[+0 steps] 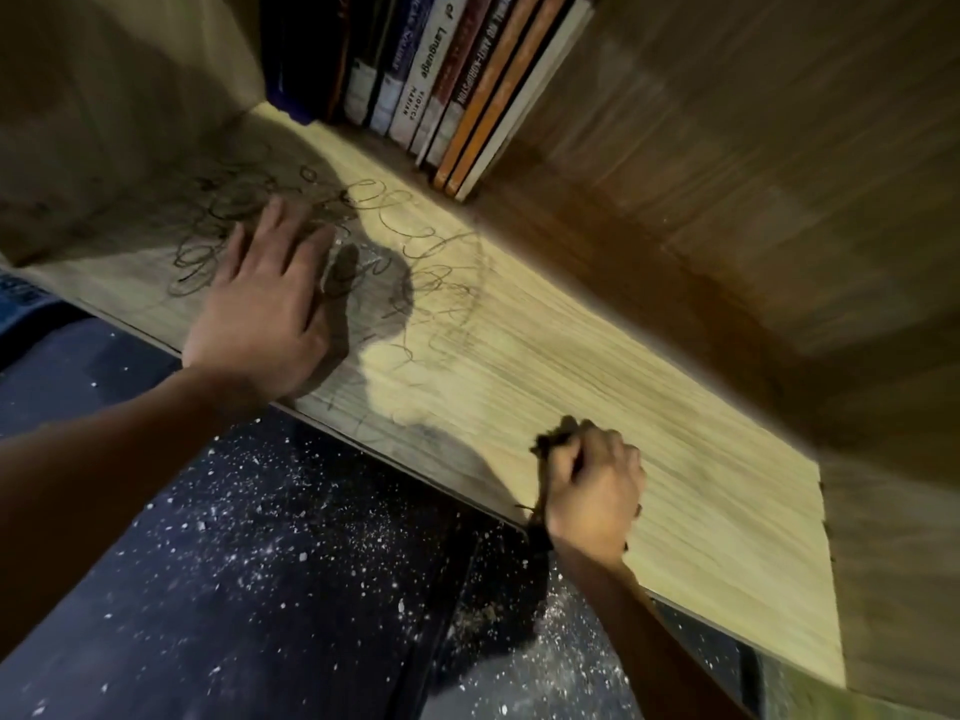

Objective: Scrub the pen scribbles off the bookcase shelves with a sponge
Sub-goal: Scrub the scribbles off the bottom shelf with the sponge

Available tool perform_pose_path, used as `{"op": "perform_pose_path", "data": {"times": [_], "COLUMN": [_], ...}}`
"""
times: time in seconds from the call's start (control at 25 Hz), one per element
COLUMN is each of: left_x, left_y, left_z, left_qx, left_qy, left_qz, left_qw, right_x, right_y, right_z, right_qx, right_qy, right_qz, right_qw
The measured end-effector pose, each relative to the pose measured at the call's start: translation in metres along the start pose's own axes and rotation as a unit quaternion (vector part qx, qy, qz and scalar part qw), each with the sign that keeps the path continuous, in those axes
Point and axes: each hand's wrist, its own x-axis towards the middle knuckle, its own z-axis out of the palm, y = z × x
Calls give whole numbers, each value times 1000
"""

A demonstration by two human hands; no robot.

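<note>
Nearest the camera, across the lower left and bottom of the frame, lies a dark speckled floor (pixel 270 579) scattered with pale flecks and crumbs. Two bare forearms reach up from the bottom edge toward a pale wooden shelf (pixel 675 491) that runs diagonally from the left of the frame to the lower right. At the shelf's front edge, right of centre, the right hand (pixel 592 491) is curled into a fist around a dark, ragged sponge (pixel 553 439); only a tuft of it pokes out above the knuckles, and the blur makes it hard to say more about its shape. That hand sits on a stretch of board where the wood grain looks bare. Farther in, toward the left of centre, the left hand (pixel 270 304) lies palm down on the shelf with its fingers straight and spread, holding nothing, and it throws a dark shadow to its right. Around and beyond its fingertips run the pen scribbles (pixel 244 220), looping dark lines that crowd the upper left part of the board and trail off in fainter curls toward the middle. At the back, in the top centre of the frame, a row of books (pixel 457 90) stands with spines facing out, leaning slightly, and to their right rises the darker brown back panel (pixel 753 148) of the bookcase
</note>
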Motion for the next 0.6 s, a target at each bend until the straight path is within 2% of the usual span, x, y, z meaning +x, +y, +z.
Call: {"op": "perform_pose_path", "data": {"times": [0.08, 0.16, 0.36, 0.52, 0.6], "left_x": [1, -2, -1, -1, -2], "left_y": [2, 2, 2, -2, -1], "left_z": [0, -1, -1, -1, 0], "left_qx": [-10, -4, -4, -8, -5], "left_qy": [6, 10, 14, 18, 12], "left_qz": [-6, -7, -5, -13, -9], "left_qw": [1000, 1000, 1000, 1000, 1000], "right_x": [1, 6, 27, 51, 79], "right_y": [6, -30, -152, -139, -120], "right_z": [0, 8, 40, 42, 46], "right_qx": [-44, -51, -2, 1, -7], "right_qy": [27, 11, -18, -56, -27], "right_qz": [54, 57, -72, -136, -83], "right_qw": [997, 997, 997, 989, 996]}}
